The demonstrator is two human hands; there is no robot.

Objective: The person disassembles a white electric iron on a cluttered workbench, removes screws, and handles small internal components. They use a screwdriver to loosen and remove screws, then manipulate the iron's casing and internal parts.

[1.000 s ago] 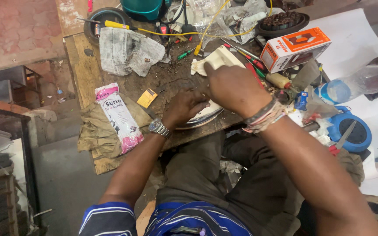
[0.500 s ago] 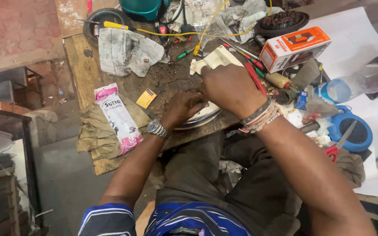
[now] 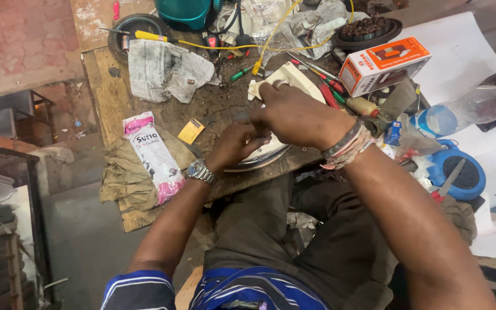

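Two hands worked close together over a round metal-rimmed part [image 3: 265, 156] at the near edge of the counter [image 3: 107, 86]. Against the frames from a second and half a second before, very little had shifted: the right hand [image 3: 299, 117] had stayed on top, curled, fingers drawn together near a cream plastic piece [image 3: 285, 77]; whether they pinched anything small could not be told. The left hand [image 3: 233, 144], wristwatch [image 3: 201, 171] on its wrist, had edged slightly inward, fingertips bunched and meeting the right hand's fingers above the rim. Judged from that, the same fine fingertip work on the rimmed part was carrying on, with no new tool picked up.

Round about, nothing had moved: crumpled newspaper [image 3: 167, 69] at the far left, pink-and-white packet [image 3: 153, 155] lying on an olive rag [image 3: 127, 175], small yellow card [image 3: 190, 131] between packet and hands. To the right an orange-and-white box [image 3: 383, 66], red-handled screwdrivers [image 3: 331, 92], a clear plastic bottle [image 3: 466, 109] and a blue tape roll [image 3: 460, 175] with a blade resting across it. Teal vessel [image 3: 188, 11] and yellow wire [image 3: 225, 46] at the far edge
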